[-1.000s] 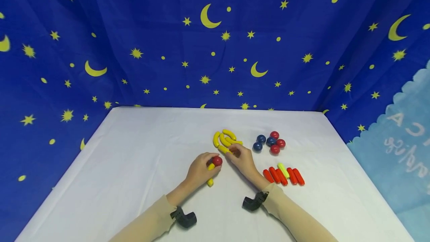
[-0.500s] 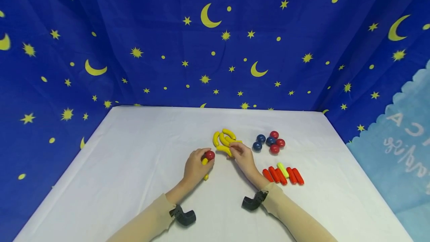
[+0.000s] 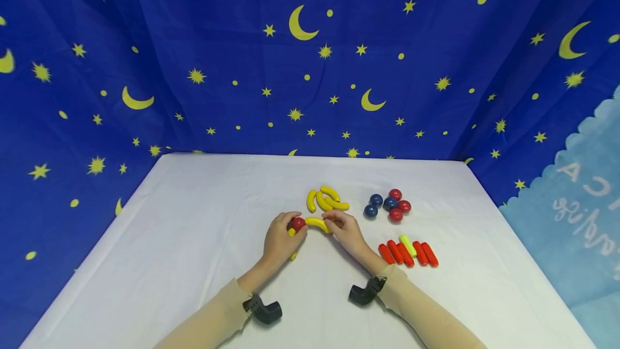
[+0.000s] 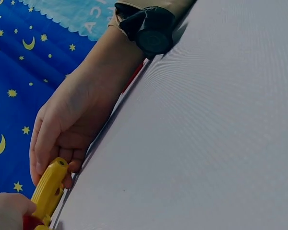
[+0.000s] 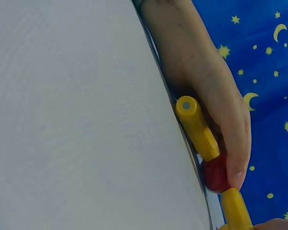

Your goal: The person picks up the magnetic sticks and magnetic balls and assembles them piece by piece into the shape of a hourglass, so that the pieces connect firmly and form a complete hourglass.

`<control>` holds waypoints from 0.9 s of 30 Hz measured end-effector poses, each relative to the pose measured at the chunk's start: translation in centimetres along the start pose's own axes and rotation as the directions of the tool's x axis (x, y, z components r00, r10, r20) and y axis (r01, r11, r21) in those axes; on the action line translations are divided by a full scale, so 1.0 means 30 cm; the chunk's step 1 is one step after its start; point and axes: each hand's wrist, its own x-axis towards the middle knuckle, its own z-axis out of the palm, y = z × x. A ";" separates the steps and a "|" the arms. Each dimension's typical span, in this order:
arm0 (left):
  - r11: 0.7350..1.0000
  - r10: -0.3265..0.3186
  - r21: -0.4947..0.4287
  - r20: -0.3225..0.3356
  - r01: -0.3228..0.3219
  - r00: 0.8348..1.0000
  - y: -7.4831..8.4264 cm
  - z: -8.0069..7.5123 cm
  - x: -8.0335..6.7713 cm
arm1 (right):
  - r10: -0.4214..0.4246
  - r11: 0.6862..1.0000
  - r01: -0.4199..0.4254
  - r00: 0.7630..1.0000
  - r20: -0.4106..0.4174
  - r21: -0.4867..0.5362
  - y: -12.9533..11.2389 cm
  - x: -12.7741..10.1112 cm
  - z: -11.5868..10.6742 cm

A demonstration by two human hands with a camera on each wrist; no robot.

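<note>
red ball (image 3: 297, 223) sits mid-desk between both hands, a straight yellow stick (image 3: 293, 255) attached below it and a curved yellow piece (image 3: 317, 223) meeting it on its right side. left hand (image 3: 280, 240) has its grip wrapped round the ball and stick, fingers curled over the top; in the right wrist view the stick (image 5: 197, 127) runs along under that palm with the ball (image 5: 216, 175) at the fingertip end. right hand (image 3: 345, 229) pinches the far end of the curved piece, grip narrow, thumb and fingers on it; left wrist view shows the same piece (image 4: 49, 189) held at its tip. parts look like hard glossy plastic, light, stiff, a bit slippery, not fragile; the joint at the ball probably swivels or pops off if twisted, so best taken near the ball and at the stick ends, not mid-curve. just beyond lie more curved yellow pieces (image 3: 325, 200), to the right a cluster of blue and red balls (image 3: 389, 204), nearer a row of red sticks (image 3: 407, 253) with one yellow-green stick (image 3: 408, 245) among them. all on a white desk (image 3: 194, 241), blue star-and-moon cloth (image 3: 242, 69) behind.
</note>
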 end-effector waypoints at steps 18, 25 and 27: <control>1.000 -0.013 0.002 -0.028 0.014 1.000 0.011 -0.008 0.000 | -0.294 0.925 0.098 0.795 -0.530 -0.367 0.094 0.061 -0.081; 0.999 -0.038 -0.012 -0.031 0.038 0.999 0.005 -0.006 -0.001 | -0.145 0.932 -0.118 0.745 -0.651 -0.343 0.115 0.053 -0.101; 0.998 -0.055 -0.027 -0.042 0.054 0.998 0.006 -0.006 0.000 | -0.113 0.930 -0.149 0.753 -0.648 -0.335 0.116 0.050 -0.102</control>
